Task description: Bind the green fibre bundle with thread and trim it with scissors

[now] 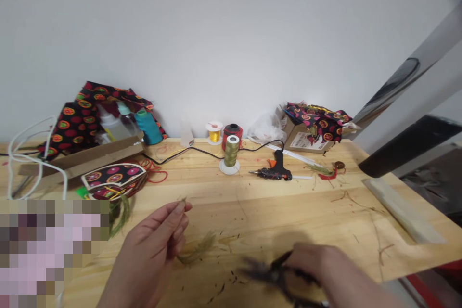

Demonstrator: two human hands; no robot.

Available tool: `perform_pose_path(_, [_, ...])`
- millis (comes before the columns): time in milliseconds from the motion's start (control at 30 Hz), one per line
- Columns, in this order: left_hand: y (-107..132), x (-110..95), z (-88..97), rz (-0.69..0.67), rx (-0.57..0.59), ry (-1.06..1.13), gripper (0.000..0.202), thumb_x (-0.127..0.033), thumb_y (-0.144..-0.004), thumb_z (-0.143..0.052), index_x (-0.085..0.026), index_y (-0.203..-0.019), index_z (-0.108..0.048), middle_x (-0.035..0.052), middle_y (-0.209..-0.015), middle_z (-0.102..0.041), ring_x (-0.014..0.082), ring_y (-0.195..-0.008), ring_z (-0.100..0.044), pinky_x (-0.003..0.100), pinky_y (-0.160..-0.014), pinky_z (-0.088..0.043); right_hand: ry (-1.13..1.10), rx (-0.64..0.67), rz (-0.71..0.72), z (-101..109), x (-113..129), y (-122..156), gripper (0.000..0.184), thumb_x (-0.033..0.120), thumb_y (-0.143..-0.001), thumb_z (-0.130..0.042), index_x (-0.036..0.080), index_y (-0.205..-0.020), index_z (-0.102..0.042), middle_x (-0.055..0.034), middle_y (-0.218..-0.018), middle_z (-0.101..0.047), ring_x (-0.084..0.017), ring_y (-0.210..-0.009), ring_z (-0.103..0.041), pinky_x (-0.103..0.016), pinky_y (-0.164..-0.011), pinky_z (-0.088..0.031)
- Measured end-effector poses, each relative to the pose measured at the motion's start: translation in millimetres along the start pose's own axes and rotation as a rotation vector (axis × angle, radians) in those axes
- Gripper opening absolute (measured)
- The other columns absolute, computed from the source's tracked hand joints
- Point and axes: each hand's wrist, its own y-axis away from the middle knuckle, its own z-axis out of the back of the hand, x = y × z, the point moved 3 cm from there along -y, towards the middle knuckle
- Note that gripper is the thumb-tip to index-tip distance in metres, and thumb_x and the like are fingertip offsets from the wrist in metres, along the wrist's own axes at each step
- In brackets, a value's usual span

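My left hand (155, 240) is closed in a pinch, with a small tip of olive-green thread (184, 199) poking out above the thumb. Loose olive-green strands (202, 246) spread below and beside the fingers, over the tabletop; whether they join the pinched tip is hidden. On the right, my right hand (317, 260) grips dark-handled scissors (276, 276). Their blades point left toward my left hand and are smeared by motion. Small dark snippets (231, 276) lie between the two hands.
Behind stand an olive thread cone (231, 151), a red spool (238, 131), a yellow spool (214, 134) and a black glue gun (277, 168) with its cord. Patterned fabric pieces (115, 175) and a teal cone (148, 127) are left. A cardboard box (306, 139) sits back right.
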Motion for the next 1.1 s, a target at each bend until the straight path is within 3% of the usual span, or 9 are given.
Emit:
perform_pose_path(167, [4, 4, -0.9, 0.024, 0.034, -0.022, 0.027, -0.033, -0.057, -0.079, -0.014, -0.074, -0.069, -0.0063, -0.049, -0.047, 0.0035, -0.045, -0.034, 0.012, -0.038, -0.026, 0.367, -0.07, -0.336, 42, -73, 19, 0.021, 0.034, -0.078, -0.048, 0.023, -0.086, -0.064, -0.0063, -0.085, -0.066, -0.023, -0.073, -0.064, -0.032, -0.063, -0.048])
perform_pose_path(300, [9, 9, -5.0, 0.054, 0.069, -0.033, 0.026, -0.034, -0.059, -0.077, -0.014, -0.073, -0.069, -0.0064, -0.047, -0.046, 0.0034, -0.044, -0.034, 0.013, -0.04, -0.025, 0.428, -0.091, -0.4, 50, -103, 23, 0.03, 0.036, -0.075, -0.051, 0.018, -0.093, -0.066, -0.0122, -0.09, -0.067, -0.028, -0.08, -0.065, -0.037, -0.07, -0.051])
perform_pose_path(367, [12, 11, -9.2, 0.071, 0.126, -0.062, 0.024, -0.035, -0.063, -0.075, -0.014, -0.073, -0.069, -0.0065, -0.047, -0.045, 0.0036, -0.043, -0.033, 0.014, -0.04, -0.025, 0.453, -0.189, -0.391, 51, -93, 20, 0.033, 0.035, -0.073, -0.053, 0.015, -0.096, -0.067, -0.0152, -0.092, -0.067, -0.032, -0.086, -0.063, -0.043, -0.076, -0.05])
perform_pose_path(433, [15, 15, -14.4, 0.104, 0.205, -0.116, 0.023, -0.035, -0.066, -0.073, -0.014, -0.073, -0.069, -0.007, -0.045, -0.044, 0.0038, -0.041, -0.031, 0.016, -0.039, -0.023, 0.4, -0.351, -0.306, 49, -67, 10, 0.036, 0.034, -0.074, -0.054, 0.016, -0.102, -0.067, -0.0162, -0.103, -0.065, -0.035, -0.096, -0.059, -0.049, -0.084, -0.046])
perform_pose_path(500, [19, 20, -19.5, 0.143, 0.287, -0.184, 0.024, -0.037, -0.068, -0.07, -0.014, -0.073, -0.069, -0.0074, -0.042, -0.041, 0.0043, -0.04, -0.029, 0.017, -0.039, -0.021, 0.157, -0.428, -0.145, 39, -30, -7, 0.034, 0.036, -0.079, -0.054, 0.021, -0.106, -0.066, -0.0122, -0.111, -0.062, -0.029, -0.097, -0.058, -0.045, -0.086, -0.045])
perform_pose_path(567, [22, 24, -23.6, 0.164, 0.354, -0.252, 0.026, -0.04, -0.07, -0.068, -0.014, -0.072, -0.069, -0.0076, -0.042, -0.04, 0.0049, -0.04, -0.027, 0.019, -0.039, -0.019, -0.195, -0.326, -0.003, 21, 4, -28, 0.03, 0.034, -0.08, -0.058, 0.025, -0.108, -0.065, -0.0071, -0.102, -0.064, -0.02, -0.081, -0.06, -0.035, -0.074, -0.05])
perform_pose_path(667, [25, 27, -26.7, 0.17, 0.422, -0.337, 0.029, -0.043, -0.073, -0.064, -0.015, -0.065, -0.066, -0.0075, -0.043, -0.039, 0.0058, -0.041, -0.027, 0.02, -0.04, -0.019, -0.564, -0.196, 0.147, -6, 41, -54, 0.04, 0.025, -0.071, -0.072, 0.028, -0.11, -0.064, -0.0027, -0.097, -0.064, -0.015, -0.08, -0.058, -0.028, -0.072, -0.049])
perform_pose_path(900, [25, 27, -28.3, 0.184, 0.48, -0.349, 0.033, -0.047, -0.073, -0.062, -0.017, -0.06, -0.06, -0.0079, -0.044, -0.036, 0.0066, -0.042, -0.025, 0.021, -0.04, -0.02, -0.814, -0.186, 0.203, -26, 51, -73, 0.02, 0.011, -0.066, -0.075, 0.024, -0.08, -0.076, 0.0005, -0.076, -0.061, -0.012, -0.072, -0.057, -0.024, -0.067, -0.045])
perform_pose_path(1100, [28, 29, -29.5, 0.279, 0.469, -0.171, 0.03, -0.044, -0.074, -0.061, -0.016, -0.063, -0.062, -0.0062, -0.048, -0.041, 0.0057, -0.041, -0.024, 0.02, -0.039, -0.018, -0.725, -0.32, 0.186, -26, 47, -74, 0.013, 0.009, -0.068, -0.072, 0.021, -0.067, -0.073, 0.0025, -0.069, -0.054, -0.012, -0.07, -0.053, -0.023, -0.066, -0.043])
